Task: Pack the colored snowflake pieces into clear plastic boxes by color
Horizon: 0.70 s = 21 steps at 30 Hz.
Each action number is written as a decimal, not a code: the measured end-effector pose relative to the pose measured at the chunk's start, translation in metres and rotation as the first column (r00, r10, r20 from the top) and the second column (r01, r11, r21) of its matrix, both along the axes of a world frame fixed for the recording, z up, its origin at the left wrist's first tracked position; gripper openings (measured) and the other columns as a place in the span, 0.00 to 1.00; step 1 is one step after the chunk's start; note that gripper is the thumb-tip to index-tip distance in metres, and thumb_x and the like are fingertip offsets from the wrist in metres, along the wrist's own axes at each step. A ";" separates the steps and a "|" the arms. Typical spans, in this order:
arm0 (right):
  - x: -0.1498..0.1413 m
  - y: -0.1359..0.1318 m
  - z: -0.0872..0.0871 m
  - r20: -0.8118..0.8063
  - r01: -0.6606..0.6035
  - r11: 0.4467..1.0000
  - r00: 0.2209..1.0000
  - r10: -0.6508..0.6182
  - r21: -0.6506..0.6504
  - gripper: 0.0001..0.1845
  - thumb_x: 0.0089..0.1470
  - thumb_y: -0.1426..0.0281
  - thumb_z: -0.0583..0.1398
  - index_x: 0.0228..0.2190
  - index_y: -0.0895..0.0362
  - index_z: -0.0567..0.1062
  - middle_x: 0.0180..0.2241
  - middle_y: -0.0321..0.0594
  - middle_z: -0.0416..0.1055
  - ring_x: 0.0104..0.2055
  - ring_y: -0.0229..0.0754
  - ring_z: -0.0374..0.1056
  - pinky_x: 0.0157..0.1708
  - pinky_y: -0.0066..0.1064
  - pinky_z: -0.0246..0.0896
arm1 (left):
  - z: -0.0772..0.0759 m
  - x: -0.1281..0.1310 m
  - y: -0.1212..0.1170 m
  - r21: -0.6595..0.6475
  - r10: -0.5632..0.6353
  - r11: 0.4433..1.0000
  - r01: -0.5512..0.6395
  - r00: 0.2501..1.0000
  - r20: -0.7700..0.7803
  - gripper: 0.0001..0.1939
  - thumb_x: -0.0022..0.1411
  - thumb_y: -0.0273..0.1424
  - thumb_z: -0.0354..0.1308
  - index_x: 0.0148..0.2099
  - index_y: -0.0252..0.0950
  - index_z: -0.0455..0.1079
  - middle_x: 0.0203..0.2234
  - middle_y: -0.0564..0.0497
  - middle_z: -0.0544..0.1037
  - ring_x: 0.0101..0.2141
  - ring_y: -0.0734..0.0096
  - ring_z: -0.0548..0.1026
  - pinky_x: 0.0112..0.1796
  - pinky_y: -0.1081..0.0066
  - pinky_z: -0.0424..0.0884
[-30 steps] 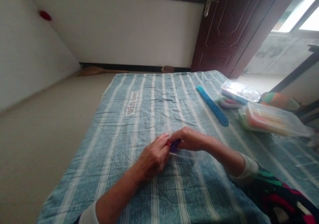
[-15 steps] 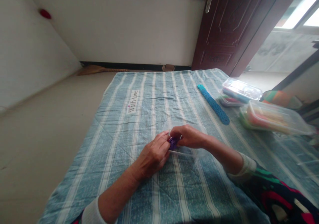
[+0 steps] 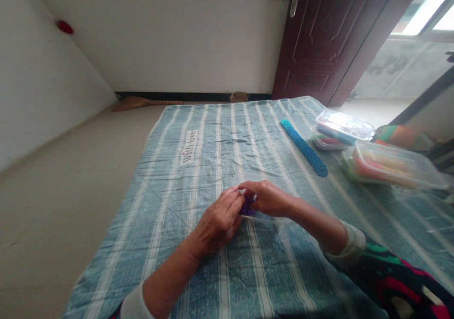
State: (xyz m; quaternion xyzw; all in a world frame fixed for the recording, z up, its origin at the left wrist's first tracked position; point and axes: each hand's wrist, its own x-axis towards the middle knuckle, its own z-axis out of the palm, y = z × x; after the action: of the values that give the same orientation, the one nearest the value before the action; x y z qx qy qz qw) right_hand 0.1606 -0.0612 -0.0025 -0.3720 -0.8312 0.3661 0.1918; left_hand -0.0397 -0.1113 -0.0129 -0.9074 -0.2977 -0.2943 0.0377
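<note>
A shallow clear plastic container sits on the striped cloth in front of me. My left hand lies over its left end, fingers bent and pressed together around the edge there. Inside, a small purple bunch shows between both hands; its exact kind is too small to make out. My right hand reaches in from the right, with thumb and fingers pinched at the purple bunch. The fingertips of both hands nearly meet, and they hide part of it.
A long blue textured strip lies on the striped cloth beyond my right hand. Stacked lidded clear boxes stand at the far right, and more boxes with coloured contents are nearer. The cloth's left edge drops toward the floor.
My right hand's fingers have shifted slightly at the purple bunch, the index finger now stretched further left toward my left hand. My left hand stays in place.
</note>
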 end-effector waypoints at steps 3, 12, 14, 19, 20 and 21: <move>0.000 -0.001 -0.005 -0.018 0.006 1.000 1.000 -0.006 -0.011 0.28 0.45 0.83 0.59 0.49 0.56 0.71 0.40 0.40 0.79 0.42 0.42 0.74 0.41 0.30 0.65 | 0.002 0.001 0.001 0.001 -0.005 1.000 0.005 1.000 -0.003 0.14 0.66 0.22 0.50 0.53 0.26 0.67 0.49 0.34 0.75 0.57 0.48 0.70 0.52 0.51 0.76; -0.002 -0.001 -0.010 -0.042 0.036 0.999 0.999 -0.035 0.029 0.21 0.47 0.81 0.58 0.44 0.56 0.70 0.37 0.38 0.77 0.39 0.40 0.73 0.38 0.30 0.64 | 0.003 0.000 0.001 0.031 -0.008 0.999 0.008 1.000 0.000 0.11 0.65 0.22 0.52 0.48 0.25 0.70 0.46 0.34 0.77 0.55 0.48 0.72 0.51 0.51 0.76; -0.003 -0.002 -0.009 -0.064 0.034 0.999 0.997 -0.033 0.005 0.20 0.48 0.80 0.59 0.44 0.56 0.70 0.36 0.37 0.77 0.36 0.39 0.72 0.35 0.28 0.64 | 0.004 0.001 0.001 0.032 -0.008 0.999 0.008 1.000 0.004 0.12 0.66 0.22 0.51 0.49 0.25 0.70 0.46 0.33 0.77 0.55 0.48 0.72 0.51 0.52 0.76; -0.005 -0.005 -0.008 -0.084 0.048 0.998 0.995 -0.051 -0.039 0.18 0.49 0.79 0.59 0.43 0.56 0.70 0.36 0.38 0.76 0.34 0.37 0.71 0.32 0.26 0.63 | 0.006 0.003 0.001 0.049 -0.010 0.999 0.009 1.000 0.010 0.14 0.66 0.22 0.51 0.52 0.25 0.70 0.47 0.33 0.77 0.54 0.49 0.73 0.50 0.53 0.77; -0.005 -0.005 -0.009 -0.084 0.054 0.998 0.995 -0.057 -0.039 0.17 0.49 0.79 0.59 0.43 0.56 0.70 0.37 0.39 0.76 0.34 0.37 0.72 0.32 0.26 0.63 | 0.007 0.003 0.001 0.052 -0.010 0.999 0.009 1.000 0.009 0.14 0.66 0.22 0.51 0.52 0.25 0.70 0.47 0.34 0.77 0.54 0.50 0.73 0.50 0.53 0.77; -0.005 -0.005 -0.009 -0.082 0.059 0.998 0.995 -0.062 -0.038 0.17 0.49 0.79 0.59 0.43 0.57 0.70 0.38 0.40 0.76 0.34 0.38 0.72 0.32 0.26 0.63 | 0.008 0.003 0.001 0.052 -0.011 0.999 0.011 1.000 0.007 0.14 0.67 0.22 0.51 0.52 0.25 0.70 0.47 0.34 0.77 0.54 0.50 0.73 0.49 0.53 0.77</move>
State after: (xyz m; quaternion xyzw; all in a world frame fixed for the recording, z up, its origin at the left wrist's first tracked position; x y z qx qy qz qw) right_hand 0.1555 -0.0661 -0.0119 -0.3850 -0.8041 0.3900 0.2303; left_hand -0.0365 -0.1102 -0.0051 -0.9066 -0.2851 -0.3055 0.0586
